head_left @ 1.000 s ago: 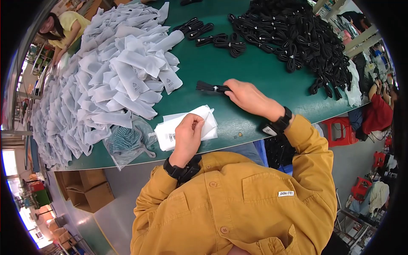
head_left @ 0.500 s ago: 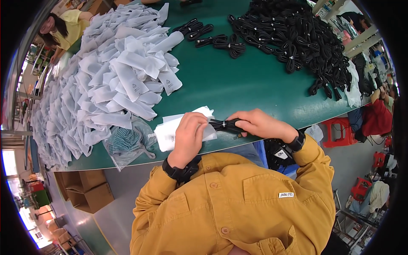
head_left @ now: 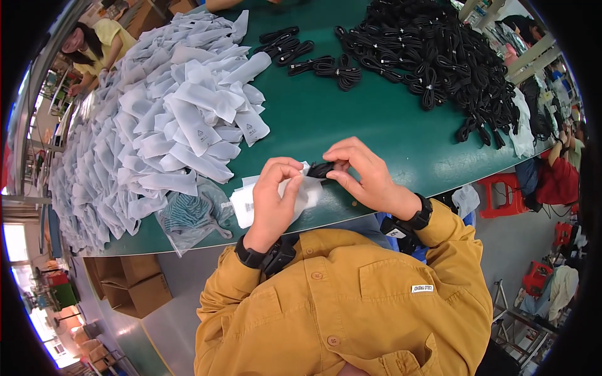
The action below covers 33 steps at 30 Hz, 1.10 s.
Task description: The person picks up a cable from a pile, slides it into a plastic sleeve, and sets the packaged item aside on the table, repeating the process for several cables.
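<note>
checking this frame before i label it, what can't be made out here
- Head view: most of the black cable bundle is hidden by the right hand and left hand.
- Head view: the white pouch opening is covered by the left hand.
- Head view: print on the piled pouches is too small.

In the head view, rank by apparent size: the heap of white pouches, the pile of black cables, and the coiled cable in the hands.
1. Heap of white pouches, largest.
2. Pile of black cables.
3. Coiled cable between left hand and right hand, smallest.

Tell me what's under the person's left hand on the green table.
A small stack of white bags lies under the left hand, on the green table. The hand covers its middle; how many bags can't be told.
</note>
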Each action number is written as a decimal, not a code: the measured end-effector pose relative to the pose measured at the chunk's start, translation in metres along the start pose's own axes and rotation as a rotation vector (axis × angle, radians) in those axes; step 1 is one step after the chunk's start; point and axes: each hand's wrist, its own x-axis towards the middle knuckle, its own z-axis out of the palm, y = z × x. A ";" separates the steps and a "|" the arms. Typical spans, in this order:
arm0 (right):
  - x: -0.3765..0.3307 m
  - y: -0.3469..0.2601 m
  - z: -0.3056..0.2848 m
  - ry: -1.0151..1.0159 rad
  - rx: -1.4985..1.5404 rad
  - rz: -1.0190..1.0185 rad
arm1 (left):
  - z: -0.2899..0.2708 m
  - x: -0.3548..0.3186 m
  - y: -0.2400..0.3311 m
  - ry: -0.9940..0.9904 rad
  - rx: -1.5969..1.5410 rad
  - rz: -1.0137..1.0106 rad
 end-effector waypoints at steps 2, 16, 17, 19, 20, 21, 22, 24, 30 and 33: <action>0.006 -0.001 0.005 0.049 0.078 0.031 | -0.002 0.005 0.000 0.013 -0.177 -0.089; 0.038 -0.007 0.027 -0.044 0.187 -0.076 | -0.011 0.022 -0.009 -0.014 -0.689 -0.243; 0.038 -0.007 0.028 -0.045 0.196 -0.095 | -0.011 0.022 -0.009 -0.013 -0.714 -0.260; 0.039 -0.005 0.025 -0.055 0.165 -0.104 | -0.015 0.024 -0.001 -0.029 -0.755 -0.297; 0.041 -0.004 0.023 -0.065 0.134 -0.114 | -0.018 0.026 0.005 -0.045 -0.795 -0.334; 0.042 -0.004 0.021 -0.074 0.102 -0.124 | -0.019 0.028 0.008 -0.063 -0.834 -0.371; 0.043 -0.004 0.021 -0.072 0.098 -0.128 | -0.020 0.028 0.008 -0.065 -0.834 -0.365; 0.045 -0.006 0.021 -0.078 0.229 -0.059 | -0.021 0.026 0.007 -0.021 -0.725 -0.274; 0.084 0.037 -0.014 0.220 -0.148 -0.078 | -0.090 0.063 0.031 0.512 -0.150 0.114; 0.096 0.106 -0.040 0.351 -0.809 -0.112 | -0.095 0.059 0.022 0.523 0.224 0.238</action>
